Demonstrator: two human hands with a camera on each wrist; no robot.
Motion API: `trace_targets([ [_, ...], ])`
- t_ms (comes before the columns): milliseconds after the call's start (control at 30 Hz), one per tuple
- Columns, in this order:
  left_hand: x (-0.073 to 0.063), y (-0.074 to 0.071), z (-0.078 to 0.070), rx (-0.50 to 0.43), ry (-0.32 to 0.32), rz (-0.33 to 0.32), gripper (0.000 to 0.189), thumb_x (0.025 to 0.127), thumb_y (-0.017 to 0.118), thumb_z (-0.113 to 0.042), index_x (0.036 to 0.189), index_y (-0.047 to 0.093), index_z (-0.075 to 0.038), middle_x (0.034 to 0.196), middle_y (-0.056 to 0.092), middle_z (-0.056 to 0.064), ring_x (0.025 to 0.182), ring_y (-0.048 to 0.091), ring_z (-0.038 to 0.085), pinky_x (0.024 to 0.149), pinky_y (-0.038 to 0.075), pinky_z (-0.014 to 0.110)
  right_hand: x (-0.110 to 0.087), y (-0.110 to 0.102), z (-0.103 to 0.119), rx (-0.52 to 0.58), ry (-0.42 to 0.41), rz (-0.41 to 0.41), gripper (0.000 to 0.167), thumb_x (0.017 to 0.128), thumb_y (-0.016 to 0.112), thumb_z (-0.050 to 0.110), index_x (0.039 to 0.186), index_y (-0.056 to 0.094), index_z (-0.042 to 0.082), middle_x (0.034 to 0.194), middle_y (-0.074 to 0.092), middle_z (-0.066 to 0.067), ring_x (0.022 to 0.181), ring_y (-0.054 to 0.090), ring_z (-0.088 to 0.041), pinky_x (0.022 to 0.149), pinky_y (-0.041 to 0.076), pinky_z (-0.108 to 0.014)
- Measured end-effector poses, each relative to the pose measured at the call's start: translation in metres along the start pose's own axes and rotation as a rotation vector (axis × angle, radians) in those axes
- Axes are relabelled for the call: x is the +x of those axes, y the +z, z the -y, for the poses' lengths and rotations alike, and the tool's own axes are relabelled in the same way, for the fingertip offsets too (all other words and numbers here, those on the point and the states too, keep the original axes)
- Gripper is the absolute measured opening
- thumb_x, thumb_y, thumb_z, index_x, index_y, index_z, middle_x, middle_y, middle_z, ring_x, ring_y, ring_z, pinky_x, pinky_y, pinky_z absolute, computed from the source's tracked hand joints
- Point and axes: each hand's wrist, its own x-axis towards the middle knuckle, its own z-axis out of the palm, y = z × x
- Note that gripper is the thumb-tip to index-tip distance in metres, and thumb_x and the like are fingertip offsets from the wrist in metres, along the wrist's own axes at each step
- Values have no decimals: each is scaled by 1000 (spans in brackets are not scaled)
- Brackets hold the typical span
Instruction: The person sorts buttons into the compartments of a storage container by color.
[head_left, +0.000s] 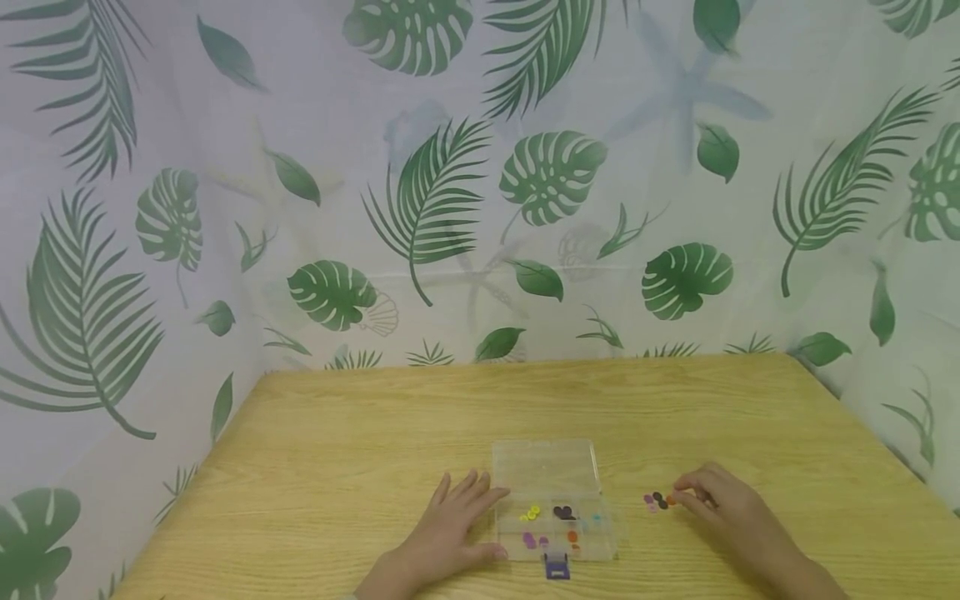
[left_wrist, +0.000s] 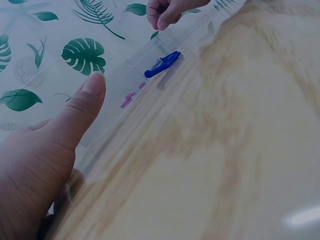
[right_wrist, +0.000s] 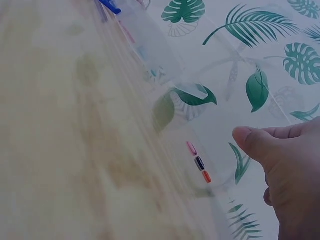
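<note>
A clear plastic compartment box (head_left: 607,546) lies with its lid (head_left: 543,467) folded back, a blue latch (head_left: 557,567) at its front. Inside, small button-like pieces are grouped by colour: yellow (head_left: 533,511), black (head_left: 562,512), purple (head_left: 529,540), orange (head_left: 572,537) and light blue (head_left: 597,518). My left hand (head_left: 453,529) rests at the box's left side, fingers spread, thumb at the near corner. To the right of the box, my right hand (head_left: 738,512) has thumb and forefinger close together beside loose purple, black and orange pieces (head_left: 660,500). Whether its fingertips hold one is hidden.
The wood-grain table (head_left: 360,442) extends beyond and to both sides of the box. A leaf-printed cloth (head_left: 465,208) hangs behind the table's far edge and along both sides.
</note>
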Motion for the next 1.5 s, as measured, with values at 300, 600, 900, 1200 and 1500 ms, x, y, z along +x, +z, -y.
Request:
trace_targets([
  [300, -1, -1, -1, 2, 1, 1, 70, 87, 58, -53, 145, 36, -21, 151, 31, 19, 141, 24, 37, 110, 9, 66, 2, 3, 10, 25, 24, 42, 13, 83, 70, 8, 86, 66, 20, 81, 52, 21, 68, 44, 9, 55, 43, -16],
  [600, -1, -1, -1, -8, 12, -8, 69, 87, 57, -52, 145, 36, -20, 150, 31, 20, 140, 25, 38, 109, 10, 67, 6, 9, 14, 82, -157, -19, 24, 75, 75, 2, 85, 65, 21, 81, 54, 18, 66, 44, 8, 56, 38, -7],
  [900, -1, -1, -2, -16, -3, 5, 69, 88, 57, -52, 145, 35, -21, 151, 30, 19, 141, 23, 37, 110, 8, 66, 8, 18, 22, 98, -228, -27, 13, 79, 74, 11, 84, 64, 18, 79, 52, 18, 67, 44, 7, 56, 37, -7],
  [1200, 0, 0, 1, 2, 2, 1, 69, 88, 57, -52, 146, 35, -21, 151, 30, 18, 141, 24, 37, 110, 9, 66, 18, 32, 29, 135, -444, -109, 28, 95, 52, 37, 84, 64, 14, 75, 52, 14, 64, 41, 5, 56, 36, -3],
  [1500, 0, 0, 2, 14, 1, 2, 70, 87, 55, -55, 146, 34, -23, 152, 30, 17, 141, 24, 36, 110, 9, 65, 25, 46, 40, 216, -514, -95, 24, 95, 54, 31, 87, 65, 11, 74, 50, 11, 62, 39, 3, 53, 32, -3],
])
